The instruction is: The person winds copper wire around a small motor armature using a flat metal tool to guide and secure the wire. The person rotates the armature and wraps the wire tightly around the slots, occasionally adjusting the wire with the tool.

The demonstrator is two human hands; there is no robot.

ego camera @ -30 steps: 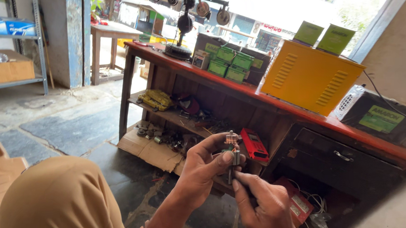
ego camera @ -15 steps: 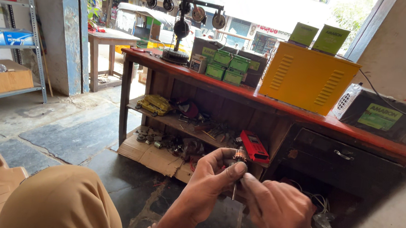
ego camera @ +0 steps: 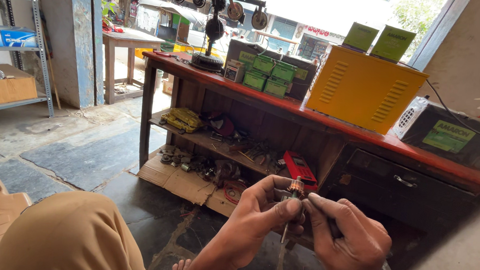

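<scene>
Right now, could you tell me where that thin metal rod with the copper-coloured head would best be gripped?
Probably on the bare lower shaft of the rod, coming from below. It stands nearly upright, and the left hand pinches it just under its head while the right hand crowds the right side, so only the lower part is free.

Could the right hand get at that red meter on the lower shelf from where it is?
Probably yes: the red meter lies in the open just beyond the right hand, nothing between them. But that hand is pinching the small shafted part together with the left hand.
</scene>
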